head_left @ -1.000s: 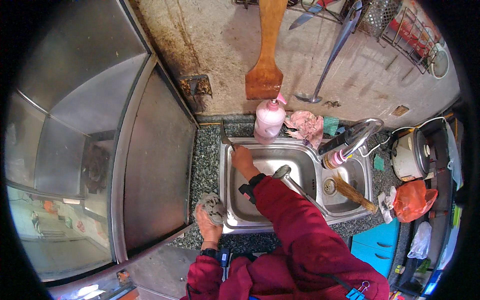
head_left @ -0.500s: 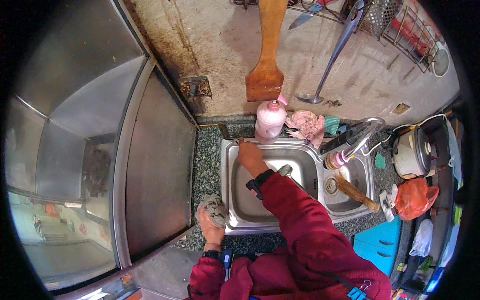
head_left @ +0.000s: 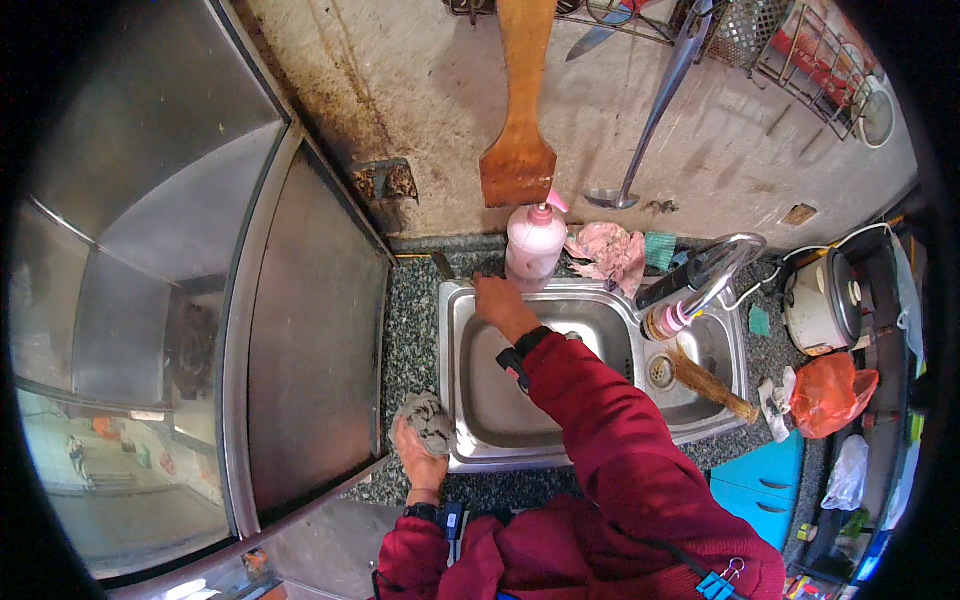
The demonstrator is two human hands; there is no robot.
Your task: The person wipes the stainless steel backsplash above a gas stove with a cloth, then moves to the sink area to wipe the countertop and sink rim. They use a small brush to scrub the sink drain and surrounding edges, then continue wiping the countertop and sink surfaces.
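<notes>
At the left front of the counter, my left hand (head_left: 418, 455) is closed round a crumpled grey cloth (head_left: 425, 420), just outside the sink's left rim. My right arm reaches across the steel double sink (head_left: 465, 380). At its back left corner, my right hand (head_left: 502, 305) has its fingers curled down; what they hold, if anything, is hidden. A dark, flat, blade-like piece (head_left: 442, 265) lies just left of those fingers, and I cannot tell whether they touch it. Right of the hand stands a pink pump bottle (head_left: 535, 245). My sleeve covers part of the large basin.
A bent tap (head_left: 735, 260) rises over the small basin, where a straw brush (head_left: 710, 385) leans. Behind are pink cloth (head_left: 608, 250), a hanging wooden paddle (head_left: 518, 165) and a ladle (head_left: 612, 198). A rice cooker (head_left: 823, 302) and a red bag (head_left: 832, 395) sit right; a metal-framed cabinet (head_left: 320, 350) stands left.
My right forearm has shifted slightly left and back, and its sleeve now hides most of a metal piece in the large basin. My left hand keeps its hold on the grey cloth.
</notes>
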